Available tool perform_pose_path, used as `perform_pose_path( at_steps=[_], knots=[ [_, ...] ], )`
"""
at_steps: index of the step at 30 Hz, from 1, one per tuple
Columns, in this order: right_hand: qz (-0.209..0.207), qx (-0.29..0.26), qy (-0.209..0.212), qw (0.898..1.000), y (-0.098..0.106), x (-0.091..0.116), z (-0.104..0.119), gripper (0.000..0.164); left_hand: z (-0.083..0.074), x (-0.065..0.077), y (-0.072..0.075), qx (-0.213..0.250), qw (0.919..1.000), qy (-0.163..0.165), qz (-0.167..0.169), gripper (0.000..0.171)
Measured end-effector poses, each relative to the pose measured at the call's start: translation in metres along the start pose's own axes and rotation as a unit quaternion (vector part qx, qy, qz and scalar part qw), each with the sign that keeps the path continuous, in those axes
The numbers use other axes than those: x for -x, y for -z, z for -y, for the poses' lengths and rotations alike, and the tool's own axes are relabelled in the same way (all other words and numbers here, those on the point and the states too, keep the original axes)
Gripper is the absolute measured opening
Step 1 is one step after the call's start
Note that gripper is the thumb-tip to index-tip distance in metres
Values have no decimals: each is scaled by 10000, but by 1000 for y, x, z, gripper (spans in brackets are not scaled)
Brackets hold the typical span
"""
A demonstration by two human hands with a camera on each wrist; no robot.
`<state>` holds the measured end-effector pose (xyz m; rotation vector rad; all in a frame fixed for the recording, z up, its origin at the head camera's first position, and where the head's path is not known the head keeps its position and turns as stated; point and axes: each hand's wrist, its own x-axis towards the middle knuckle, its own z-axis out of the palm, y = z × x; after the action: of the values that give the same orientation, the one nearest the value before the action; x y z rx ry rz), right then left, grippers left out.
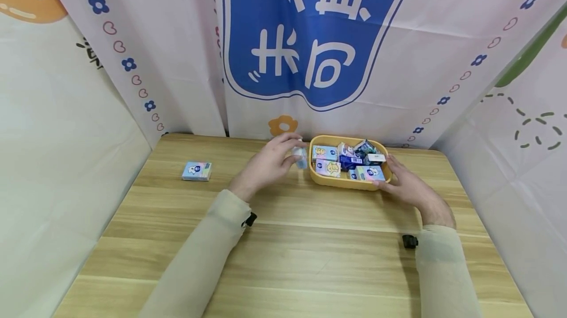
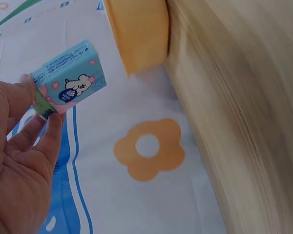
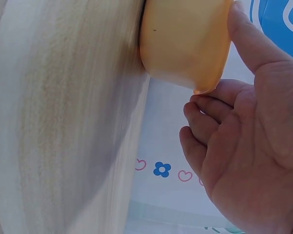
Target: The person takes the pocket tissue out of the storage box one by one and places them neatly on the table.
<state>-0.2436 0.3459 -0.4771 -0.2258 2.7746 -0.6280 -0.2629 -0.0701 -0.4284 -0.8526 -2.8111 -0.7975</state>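
Note:
My left hand [image 1: 275, 159] pinches a light blue pocket tissue pack [image 2: 74, 80] between thumb and fingers, just left of a yellow plastic basket [image 1: 350, 186]. A white cartoon animal shows on the pack's face. At the basket's right end, my right hand [image 1: 409, 187] holds the rim, its thumb at the front side and its index finger around the far side. The other fingers bend loosely below the rim in the right wrist view. Inside the basket lie several small packs, among them a yellow-printed tissue pack [image 1: 328, 168] and a dark blue pack [image 1: 350, 162].
Another tissue pack [image 1: 197, 171] lies at the left on the wooden table [image 1: 310, 259]. The basket stands near the table's back edge, close to a printed cloth [image 1: 186, 62] that hangs behind. White cloth also hangs at both sides.

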Motion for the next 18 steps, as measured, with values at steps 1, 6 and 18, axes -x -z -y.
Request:
perform_pose_path(
  at_steps=[1, 6, 18],
  knots=[
    [-12, 12, 17, 10000, 0, 0, 0, 110, 3, 2, 1, -22, 10000, -13, -22, 35],
    [-4, 28, 57, 10000, 0, 0, 2, 110, 15, 11, 8, -46, 10000, 30, -43, 35],
    [52, 45, 75, 9999, 1, 0, 1, 111, 49, 33, 13, -56, 10000, -59, 44, 34]
  ],
)
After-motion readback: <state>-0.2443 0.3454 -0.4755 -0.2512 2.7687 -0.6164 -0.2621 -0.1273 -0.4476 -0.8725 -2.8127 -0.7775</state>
